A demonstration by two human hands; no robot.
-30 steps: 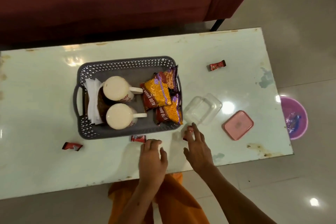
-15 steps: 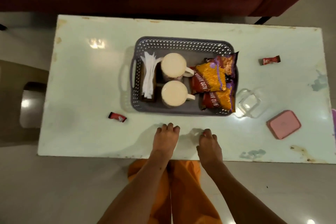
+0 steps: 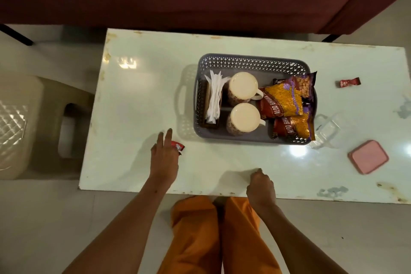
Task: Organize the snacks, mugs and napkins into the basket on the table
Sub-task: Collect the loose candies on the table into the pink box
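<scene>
Since half a second ago the left hand (image 3: 163, 158) has reached out, fingers spread over a small red candy (image 3: 178, 146) on the tabletop (image 3: 138, 100); right hand (image 3: 260, 187) is curled, contents unclear. Risk — a slick wrapper skidding away from the basket (image 3: 251, 61).

Dim warm light, ceiling-lamp glare on glossy table (image 3: 155, 87), soft, wide-angle edge bending

Mugs (image 3: 243, 104) between napkins (image 3: 214, 95) and snacks (image 3: 289, 107)
</scene>
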